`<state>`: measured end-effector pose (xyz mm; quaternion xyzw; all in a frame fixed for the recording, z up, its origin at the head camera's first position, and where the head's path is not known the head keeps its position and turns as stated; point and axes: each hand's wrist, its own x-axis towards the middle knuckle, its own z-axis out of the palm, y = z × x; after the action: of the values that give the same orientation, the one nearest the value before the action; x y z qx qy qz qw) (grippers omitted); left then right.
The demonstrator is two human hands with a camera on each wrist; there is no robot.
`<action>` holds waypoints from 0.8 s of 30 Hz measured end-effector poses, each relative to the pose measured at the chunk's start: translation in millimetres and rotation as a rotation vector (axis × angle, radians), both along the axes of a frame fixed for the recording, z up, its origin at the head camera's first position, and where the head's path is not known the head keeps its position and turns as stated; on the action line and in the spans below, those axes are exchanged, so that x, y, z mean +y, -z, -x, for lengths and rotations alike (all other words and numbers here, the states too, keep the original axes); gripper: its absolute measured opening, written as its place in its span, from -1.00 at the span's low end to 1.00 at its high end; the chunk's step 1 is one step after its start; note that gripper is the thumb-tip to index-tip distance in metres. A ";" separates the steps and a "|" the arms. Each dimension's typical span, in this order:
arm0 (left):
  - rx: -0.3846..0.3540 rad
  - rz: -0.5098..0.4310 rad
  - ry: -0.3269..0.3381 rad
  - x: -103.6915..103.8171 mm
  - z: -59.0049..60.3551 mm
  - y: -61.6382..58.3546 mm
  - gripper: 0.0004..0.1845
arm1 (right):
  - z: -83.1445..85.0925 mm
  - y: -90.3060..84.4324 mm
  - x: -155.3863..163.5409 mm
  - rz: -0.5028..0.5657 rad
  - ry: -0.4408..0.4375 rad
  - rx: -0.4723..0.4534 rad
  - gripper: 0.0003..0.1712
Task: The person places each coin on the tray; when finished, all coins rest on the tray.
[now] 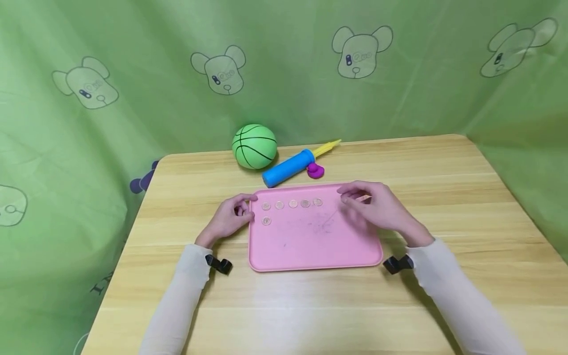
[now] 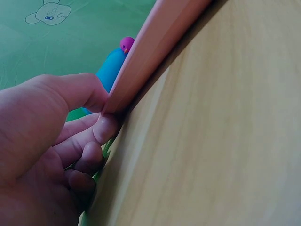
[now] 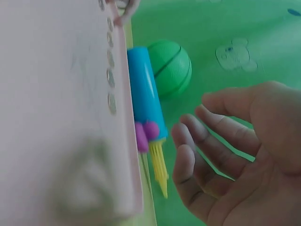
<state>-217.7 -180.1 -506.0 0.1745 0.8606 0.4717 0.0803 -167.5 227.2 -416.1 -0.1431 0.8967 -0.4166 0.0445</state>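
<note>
A pink tray lies on the table, with several round coins in a row along its far side. Below the row's left end is a single coin. My left hand pinches the tray's left rim; in the left wrist view its thumb presses the pink rim and the other fingers curl beside it. Above the tray's far right part hovers my right hand, its fingers loosely bent. The right wrist view shows nothing between those fingers.
Behind the tray are a green ball with black lines, a blue hand pump with a yellow nozzle, and a small purple rubber duck. A green curtain hangs along the wooden table's far edge.
</note>
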 end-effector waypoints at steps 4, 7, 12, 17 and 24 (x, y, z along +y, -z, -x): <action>0.003 0.003 0.000 0.5 0.0 -1.1 -0.50 | -3.4 5.5 23.1 -0.003 0.016 0.024 -0.65; 0.004 0.008 -0.002 0.5 0.3 -0.1 -0.50 | -4.7 12.3 40.9 -0.010 0.016 0.045 -0.66; 0.004 0.011 -0.004 0.4 1.2 1.6 -0.51 | -8.5 23.8 67.2 -0.028 0.006 0.020 -0.64; -0.007 0.003 -0.002 0.1 0.1 0.8 -0.50 | -13.9 31.7 87.0 -0.084 0.007 0.016 -0.58; -0.014 -0.001 -0.003 0.2 1.0 1.2 -0.50 | -19.8 34.8 103.5 -0.209 -0.005 0.017 -0.47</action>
<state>-218.6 -179.9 -507.2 0.1702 0.8601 0.4733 0.0855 -147.7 330.6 -450.9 -0.1434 0.9352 -0.3195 0.0525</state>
